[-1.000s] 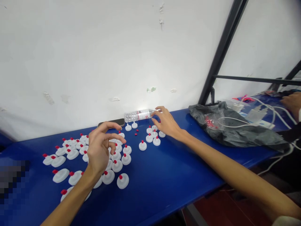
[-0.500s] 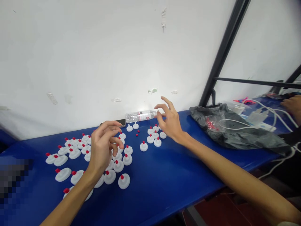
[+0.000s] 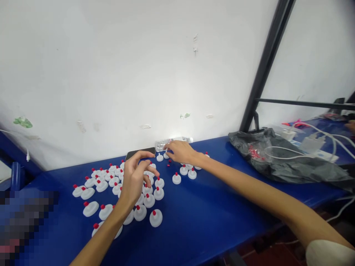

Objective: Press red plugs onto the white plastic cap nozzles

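Note:
My left hand [image 3: 136, 176] hovers over a cluster of white round caps with red tips, its fingers curved and apart with nothing visible in them. Just beneath it lies one such cap [image 3: 149, 200]. At the back of the blue table, my right hand [image 3: 181, 152] reaches down to a white cap without a red tip [image 3: 165, 155]; thumb and finger are apart around it. A second untipped white cap [image 3: 159, 157] stands to its left. Small loose red tips [image 3: 169, 163] lie just in front. A smaller group of red-tipped caps [image 3: 192, 173] sits partly hidden under my right forearm.
A clear plastic bottle [image 3: 161, 146] lies against the wall beside a dark phone [image 3: 133, 153]. To the right, a black plastic bag [image 3: 288, 166] holds a clear bag of red pieces [image 3: 256, 152], with white cables nearby. A black metal post [image 3: 263, 70] rises behind.
My right hand has moved left and down from beside the bottle neck to the untipped cap. My left hand stays over the cluster, fingers apart. The view has shifted slightly left.

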`<state>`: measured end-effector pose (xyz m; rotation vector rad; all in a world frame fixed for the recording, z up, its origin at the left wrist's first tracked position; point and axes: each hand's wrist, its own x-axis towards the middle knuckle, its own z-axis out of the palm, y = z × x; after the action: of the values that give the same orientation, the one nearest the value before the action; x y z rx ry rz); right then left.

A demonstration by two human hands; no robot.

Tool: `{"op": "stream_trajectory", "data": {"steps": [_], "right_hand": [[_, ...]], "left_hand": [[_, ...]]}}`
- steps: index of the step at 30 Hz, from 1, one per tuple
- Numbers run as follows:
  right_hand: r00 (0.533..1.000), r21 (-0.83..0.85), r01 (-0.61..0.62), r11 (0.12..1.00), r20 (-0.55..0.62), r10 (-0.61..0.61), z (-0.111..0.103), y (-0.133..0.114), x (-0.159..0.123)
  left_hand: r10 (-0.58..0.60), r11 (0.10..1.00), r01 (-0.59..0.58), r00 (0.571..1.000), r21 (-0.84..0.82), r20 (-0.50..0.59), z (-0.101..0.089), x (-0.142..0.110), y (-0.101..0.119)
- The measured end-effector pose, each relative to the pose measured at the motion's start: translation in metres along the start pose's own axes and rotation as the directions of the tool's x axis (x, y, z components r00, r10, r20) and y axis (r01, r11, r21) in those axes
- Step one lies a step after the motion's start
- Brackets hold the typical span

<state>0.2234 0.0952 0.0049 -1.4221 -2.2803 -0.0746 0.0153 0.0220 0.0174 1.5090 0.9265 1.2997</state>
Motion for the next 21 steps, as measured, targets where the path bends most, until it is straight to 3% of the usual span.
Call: {"op": "stream_trajectory", "data": {"steps": [5,9,13,17,19,21], "right_hand": [[0.994,0.023,-0.096,0.995,0.057,0.094,0.014,0.007,0.019],[0.997,0.143,-0.07,0.987,-0.032,0.075,-0.005,0.007,0.006],[0.994,0.318,0.058,0.946,-0.108,-0.024,-0.03,-0.009,-0.021],[0.987,0.529,0.153,0.835,-0.129,-0.1,-0.038,-0.027,-0.04],[0.986,0.479,0.162,0.863,-0.116,-0.12,-0.035,-0.028,-0.042],[0.99,0.326,0.132,0.936,-0.097,-0.106,-0.031,-0.023,-0.039]], "left_hand": [[0.014,0.998,-0.012,0.999,0.061,-0.038,0.0,0.0,0.001],[0.039,0.965,-0.013,0.995,0.263,-0.091,0.0,0.001,0.002],[0.084,0.901,-0.077,0.997,0.427,0.002,0.005,0.002,-0.001],[0.069,0.89,-0.126,0.987,0.438,0.143,0.009,0.0,-0.005],[0.072,0.869,-0.134,0.986,0.476,0.147,0.008,0.002,-0.007],[0.146,0.801,-0.18,0.984,0.571,0.105,0.005,0.004,-0.009]]}}
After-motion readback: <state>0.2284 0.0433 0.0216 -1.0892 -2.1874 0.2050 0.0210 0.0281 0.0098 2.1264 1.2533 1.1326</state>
